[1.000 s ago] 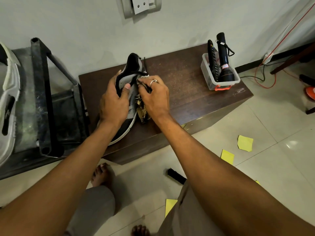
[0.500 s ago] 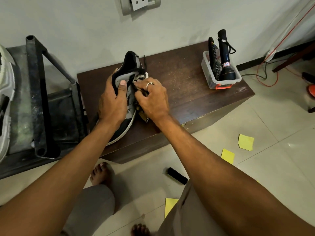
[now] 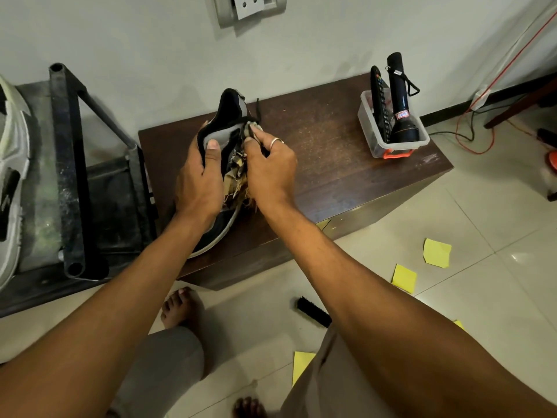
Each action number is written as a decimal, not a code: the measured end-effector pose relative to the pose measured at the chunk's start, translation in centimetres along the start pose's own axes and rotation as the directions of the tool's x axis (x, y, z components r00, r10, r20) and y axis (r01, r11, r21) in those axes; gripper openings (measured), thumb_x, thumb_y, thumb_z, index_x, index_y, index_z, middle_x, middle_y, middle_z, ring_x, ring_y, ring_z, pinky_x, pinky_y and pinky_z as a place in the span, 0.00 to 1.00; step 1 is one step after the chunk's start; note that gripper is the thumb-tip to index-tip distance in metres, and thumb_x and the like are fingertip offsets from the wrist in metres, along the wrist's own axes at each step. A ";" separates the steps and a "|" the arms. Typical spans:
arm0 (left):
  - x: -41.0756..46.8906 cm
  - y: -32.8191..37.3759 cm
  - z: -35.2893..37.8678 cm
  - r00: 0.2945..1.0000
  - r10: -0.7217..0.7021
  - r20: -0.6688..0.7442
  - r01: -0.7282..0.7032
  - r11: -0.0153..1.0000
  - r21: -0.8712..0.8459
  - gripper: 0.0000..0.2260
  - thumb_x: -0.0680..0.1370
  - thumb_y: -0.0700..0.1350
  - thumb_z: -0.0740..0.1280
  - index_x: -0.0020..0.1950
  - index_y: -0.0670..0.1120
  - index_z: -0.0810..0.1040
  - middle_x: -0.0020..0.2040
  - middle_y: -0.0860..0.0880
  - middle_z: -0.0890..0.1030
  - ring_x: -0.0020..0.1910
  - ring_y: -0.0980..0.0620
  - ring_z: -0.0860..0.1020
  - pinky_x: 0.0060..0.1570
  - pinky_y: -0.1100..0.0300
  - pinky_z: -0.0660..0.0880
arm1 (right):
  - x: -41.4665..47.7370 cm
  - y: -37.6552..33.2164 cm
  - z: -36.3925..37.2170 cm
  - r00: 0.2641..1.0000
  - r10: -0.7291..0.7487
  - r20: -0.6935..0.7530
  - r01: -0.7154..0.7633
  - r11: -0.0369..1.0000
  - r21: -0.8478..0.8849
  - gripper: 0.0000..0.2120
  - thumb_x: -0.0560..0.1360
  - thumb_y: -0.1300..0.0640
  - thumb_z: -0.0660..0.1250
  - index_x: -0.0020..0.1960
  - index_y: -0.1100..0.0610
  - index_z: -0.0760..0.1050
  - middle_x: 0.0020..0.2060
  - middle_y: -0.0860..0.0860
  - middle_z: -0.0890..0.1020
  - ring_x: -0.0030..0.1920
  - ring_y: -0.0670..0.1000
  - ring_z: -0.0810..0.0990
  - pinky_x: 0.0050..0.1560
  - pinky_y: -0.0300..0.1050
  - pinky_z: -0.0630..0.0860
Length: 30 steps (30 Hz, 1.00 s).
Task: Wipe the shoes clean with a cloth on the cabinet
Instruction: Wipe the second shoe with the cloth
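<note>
The right hand (image 3: 271, 170) has worked the cloth (image 3: 236, 179) up the side of the shoe (image 3: 232, 113), away from the near edge of the surface (image 3: 331, 164). Its fingertips (image 3: 256, 132) now press a wad beside the laces (image 3: 256, 111), and more frayed cloth shows between it and the left hand (image 3: 199, 179).

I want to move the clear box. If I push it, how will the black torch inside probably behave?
The torch stands head-down, rising far above the low wall of the clear box, so it would probably tip or rattle. The remote beside it may topple too. The box looks light, so likely slides easily on the cabinet.
</note>
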<state>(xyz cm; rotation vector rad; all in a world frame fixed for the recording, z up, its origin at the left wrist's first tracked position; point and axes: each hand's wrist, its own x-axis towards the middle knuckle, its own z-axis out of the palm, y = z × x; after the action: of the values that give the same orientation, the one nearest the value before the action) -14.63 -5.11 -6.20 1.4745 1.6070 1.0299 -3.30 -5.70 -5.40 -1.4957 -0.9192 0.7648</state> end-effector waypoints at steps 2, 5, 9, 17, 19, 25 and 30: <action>0.0 0.1 0.0 1.000 -0.012 0.002 0.012 1.000 -0.015 0.21 0.86 0.58 0.50 0.77 0.56 0.68 0.61 0.60 0.75 0.59 0.58 0.74 0.50 0.66 0.69 | -0.6 -0.3 0.0 0.996 -0.085 0.033 0.086 0.996 -0.032 0.13 0.80 0.60 0.68 0.64 0.59 0.81 0.56 0.50 0.85 0.49 0.39 0.82 0.51 0.33 0.80; 0.2 -0.1 -0.3 1.000 -0.007 0.007 0.007 0.996 -0.088 0.20 0.86 0.58 0.52 0.74 0.56 0.72 0.63 0.59 0.79 0.61 0.57 0.77 0.60 0.56 0.74 | -1.7 -0.4 0.3 0.940 -0.323 0.111 0.335 0.935 -0.112 0.11 0.78 0.63 0.71 0.59 0.62 0.84 0.54 0.54 0.85 0.56 0.47 0.83 0.60 0.40 0.80; 0.5 -0.4 -0.4 0.999 -0.004 0.044 0.012 0.984 -0.177 0.18 0.86 0.56 0.55 0.72 0.54 0.75 0.62 0.55 0.82 0.62 0.58 0.79 0.63 0.55 0.76 | 0.1 1.0 -0.2 0.799 -0.576 0.175 0.600 0.739 -0.307 0.11 0.74 0.67 0.73 0.56 0.63 0.85 0.54 0.56 0.84 0.55 0.54 0.82 0.59 0.43 0.79; 0.5 -0.3 -0.5 0.998 0.014 0.064 0.002 0.970 -0.243 0.17 0.87 0.51 0.55 0.73 0.49 0.74 0.62 0.54 0.81 0.62 0.58 0.79 0.61 0.64 0.75 | -0.4 1.2 0.4 0.799 -0.573 0.182 0.598 0.724 -0.344 0.11 0.75 0.67 0.73 0.56 0.63 0.84 0.54 0.57 0.84 0.55 0.55 0.81 0.58 0.47 0.80; 0.6 -0.2 -0.6 0.997 0.015 0.072 0.002 0.972 -0.235 0.17 0.87 0.51 0.55 0.73 0.51 0.74 0.61 0.56 0.81 0.61 0.60 0.78 0.60 0.65 0.74 | -1.1 1.2 0.5 0.756 -0.613 0.231 0.653 0.683 -0.327 0.10 0.74 0.68 0.73 0.56 0.65 0.84 0.53 0.58 0.84 0.54 0.56 0.82 0.57 0.50 0.81; 0.8 0.0 -0.5 0.996 0.000 0.093 0.027 0.957 -0.288 0.14 0.87 0.48 0.56 0.70 0.51 0.75 0.59 0.57 0.81 0.60 0.62 0.79 0.59 0.69 0.74 | 0.3 1.3 0.1 0.837 -0.530 0.139 0.541 0.763 -0.353 0.10 0.76 0.67 0.72 0.56 0.63 0.84 0.54 0.56 0.83 0.55 0.55 0.81 0.57 0.52 0.81; 0.7 0.0 -0.7 0.994 -0.001 0.111 0.034 0.953 -0.300 0.15 0.86 0.50 0.56 0.70 0.52 0.75 0.61 0.54 0.82 0.63 0.58 0.79 0.66 0.59 0.74 | -0.4 1.5 0.1 0.755 -0.605 0.252 0.655 0.678 -0.334 0.09 0.75 0.67 0.73 0.55 0.64 0.85 0.53 0.57 0.83 0.54 0.56 0.82 0.56 0.51 0.81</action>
<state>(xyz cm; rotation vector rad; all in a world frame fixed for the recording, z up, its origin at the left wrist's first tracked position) -15.35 -4.51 -5.90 1.2838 1.3166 1.1095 -3.39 -6.06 -6.93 -1.3320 -1.6576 0.1414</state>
